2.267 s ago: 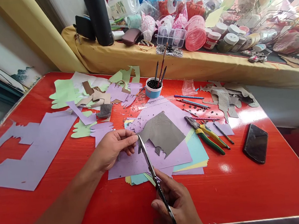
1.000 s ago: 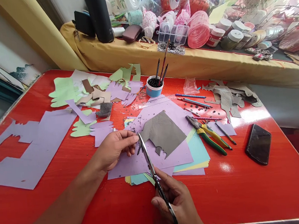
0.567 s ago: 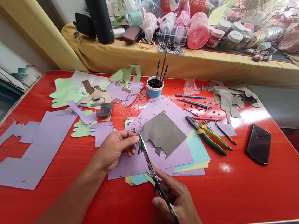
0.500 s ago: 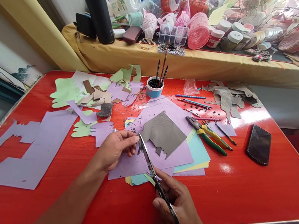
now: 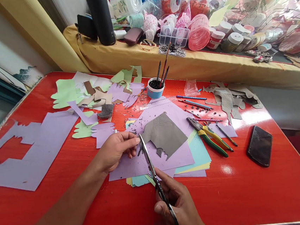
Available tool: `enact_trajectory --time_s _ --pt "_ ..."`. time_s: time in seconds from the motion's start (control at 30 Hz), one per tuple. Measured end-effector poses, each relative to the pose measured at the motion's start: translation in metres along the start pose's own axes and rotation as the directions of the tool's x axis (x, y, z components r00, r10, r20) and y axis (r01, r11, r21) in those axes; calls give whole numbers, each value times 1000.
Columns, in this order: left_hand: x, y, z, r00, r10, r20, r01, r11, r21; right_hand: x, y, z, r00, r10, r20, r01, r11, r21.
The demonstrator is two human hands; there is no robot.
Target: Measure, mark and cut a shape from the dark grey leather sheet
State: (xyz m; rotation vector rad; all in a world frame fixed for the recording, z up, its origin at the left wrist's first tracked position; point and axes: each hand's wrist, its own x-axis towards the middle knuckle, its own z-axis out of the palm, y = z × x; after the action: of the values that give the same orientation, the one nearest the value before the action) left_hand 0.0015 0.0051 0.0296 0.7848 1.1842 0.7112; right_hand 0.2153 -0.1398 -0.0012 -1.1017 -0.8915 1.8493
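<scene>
My left hand [image 5: 120, 145] pinches a small dark grey cut piece [image 5: 139, 149] between thumb and forefinger; most of it is hidden by the fingers and blades. My right hand [image 5: 176, 198] is closed round the handles of a pair of scissors [image 5: 150, 162], whose blade tips reach up to that piece by my left fingertips. Beneath them lies a larger grey sheet [image 5: 168, 133] with a ragged cut edge, on top of a purple paper sheet [image 5: 134, 165]. Dark crumbs are scattered over the purple paper.
Right of the papers lie pliers [image 5: 209, 137], pens [image 5: 195, 102] and a phone [image 5: 259, 146]. Behind stands a small tub [image 5: 156, 92] holding brushes. Paper cut-outs [image 5: 64, 92] spread at the left, grey scraps [image 5: 230, 99] at the right. Jars [image 5: 232, 42] crowd the ledge.
Hardly anything differs. The scissors' handles and my right hand have shifted very slightly; the blades stay at the small grey piece and my left hand keeps its pinch.
</scene>
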Motion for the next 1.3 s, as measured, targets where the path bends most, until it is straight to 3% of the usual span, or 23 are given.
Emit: enact_trajectory --time_s 0.73,0.93,1.3 --pt "3 -2 1 1000 10 2 -10 1000 27 1 2 -3 997 -48 -62 37 983 -178" --pt "4 -2 2 1000 5 6 -5 1000 24 1 7 -3 996 -51 -75 38 986 -162" --pt "4 -3 0 1000 -7 6 7 1000 27 2 -6 0 994 -55 -92 38 984 -171"
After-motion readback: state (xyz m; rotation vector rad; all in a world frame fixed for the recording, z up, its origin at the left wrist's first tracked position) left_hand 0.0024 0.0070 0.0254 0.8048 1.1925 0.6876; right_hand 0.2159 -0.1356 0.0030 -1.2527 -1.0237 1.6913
